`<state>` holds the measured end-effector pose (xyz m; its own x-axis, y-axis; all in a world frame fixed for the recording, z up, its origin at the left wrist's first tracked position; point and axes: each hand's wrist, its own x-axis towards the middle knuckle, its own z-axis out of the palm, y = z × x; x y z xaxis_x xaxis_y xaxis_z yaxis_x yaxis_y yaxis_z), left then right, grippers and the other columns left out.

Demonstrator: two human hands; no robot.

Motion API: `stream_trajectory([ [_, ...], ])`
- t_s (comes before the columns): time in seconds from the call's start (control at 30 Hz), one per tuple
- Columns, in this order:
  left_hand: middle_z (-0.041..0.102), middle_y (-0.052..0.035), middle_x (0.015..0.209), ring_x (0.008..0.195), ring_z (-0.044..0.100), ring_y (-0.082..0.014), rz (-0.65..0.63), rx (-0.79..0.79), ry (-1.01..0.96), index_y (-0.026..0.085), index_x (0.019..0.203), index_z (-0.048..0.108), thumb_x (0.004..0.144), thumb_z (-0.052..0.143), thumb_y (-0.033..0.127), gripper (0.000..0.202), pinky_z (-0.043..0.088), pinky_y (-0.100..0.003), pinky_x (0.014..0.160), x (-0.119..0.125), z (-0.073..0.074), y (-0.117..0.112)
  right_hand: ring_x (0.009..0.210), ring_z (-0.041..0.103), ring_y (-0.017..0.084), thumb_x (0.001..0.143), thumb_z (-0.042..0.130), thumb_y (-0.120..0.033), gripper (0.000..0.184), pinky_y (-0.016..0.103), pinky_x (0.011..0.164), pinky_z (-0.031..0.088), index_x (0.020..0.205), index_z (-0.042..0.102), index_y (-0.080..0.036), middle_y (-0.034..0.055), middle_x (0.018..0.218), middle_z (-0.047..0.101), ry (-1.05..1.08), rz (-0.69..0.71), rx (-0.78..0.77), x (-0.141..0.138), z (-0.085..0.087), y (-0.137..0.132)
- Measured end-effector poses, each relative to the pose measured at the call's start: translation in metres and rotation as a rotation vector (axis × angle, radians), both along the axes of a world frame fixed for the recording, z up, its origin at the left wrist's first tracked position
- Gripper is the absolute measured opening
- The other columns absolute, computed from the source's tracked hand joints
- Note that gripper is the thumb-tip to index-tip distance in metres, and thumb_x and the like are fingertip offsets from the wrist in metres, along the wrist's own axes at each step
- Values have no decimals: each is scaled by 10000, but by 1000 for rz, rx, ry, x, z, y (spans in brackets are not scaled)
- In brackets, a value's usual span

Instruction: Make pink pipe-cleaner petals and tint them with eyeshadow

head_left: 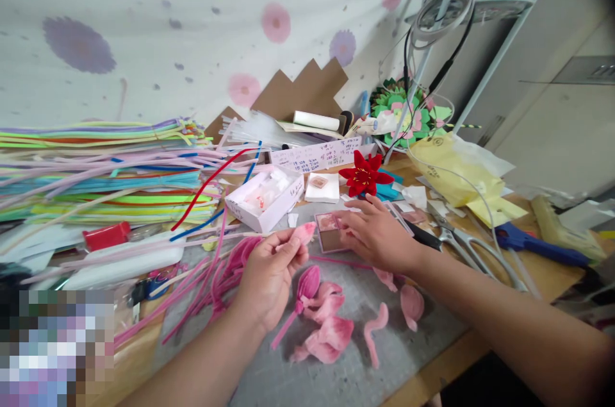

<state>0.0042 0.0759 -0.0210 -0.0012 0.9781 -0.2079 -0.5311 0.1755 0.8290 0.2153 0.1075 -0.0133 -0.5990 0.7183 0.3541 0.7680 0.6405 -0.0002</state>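
Note:
My left hand (pixel 271 275) pinches a small pink fuzzy petal (pixel 302 234) between thumb and fingertips, above the grey mat (pixel 365 368). My right hand (pixel 379 234) lies palm down with its fingers reaching onto a small open pink box (pixel 329 231); whether it grips anything is hidden. Several finished pink petals (pixel 331 330) made of pipe cleaner lie on the mat below both hands. A red pipe-cleaner flower (pixel 362 176) stands just beyond my right hand.
A tall stack of coloured pipe cleaners (pixel 96 170) fills the left. A white open box (pixel 264 195) sits behind my left hand. Scissors (pixel 461 243), a blue glue gun (pixel 538 247) and a yellow bag (pixel 456 170) lie to the right. A metal stand (pixel 432 54) rises at the back.

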Motion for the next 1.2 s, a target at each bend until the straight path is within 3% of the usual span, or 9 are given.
stream_trajectory([
  [0.17, 579, 22, 671, 602, 501, -57, -32, 49, 71, 129, 752, 662, 700, 754, 263, 171, 420, -169, 577, 1, 0, -4, 1256, 406, 273, 902, 510, -341, 234, 518, 1074, 191, 1071, 566, -190, 41, 1354, 524, 138, 187, 159, -18, 15, -27],
  [0.3, 584, 17, 658, 604, 492, -77, -67, 71, 26, 136, 731, 640, 714, 739, 270, 168, 406, -198, 574, 2, 4, -8, 1261, 396, 268, 884, 531, -312, 246, 523, 1099, 155, 1094, 559, -185, 29, 1342, 537, 123, 265, 146, -28, 14, -38],
  [0.8, 609, -5, 736, 686, 523, -106, -137, 56, -22, 141, 802, 639, 756, 702, 262, 144, 415, -233, 668, 2, 8, -10, 1300, 364, 262, 865, 567, -353, 241, 528, 1125, 126, 1052, 580, -202, 36, 1377, 500, 98, 241, 173, -26, 10, -41],
  [1.07, 650, -31, 824, 824, 565, -163, -123, 243, 292, 162, 834, 650, 815, 628, 325, 166, 412, -288, 783, -2, -5, -11, 1276, 390, 269, 882, 540, -362, 244, 522, 1119, 134, 1058, 559, -195, 43, 1331, 546, 152, 253, 128, -34, 16, -48],
  [1.2, 649, -28, 822, 808, 557, -169, -108, 277, 418, 169, 827, 644, 826, 604, 348, 183, 402, -281, 746, -4, -8, -9, 1241, 426, 266, 888, 526, -382, 266, 524, 1099, 156, 1075, 553, -195, 56, 1289, 574, 177, 223, 99, -28, 16, -39],
])
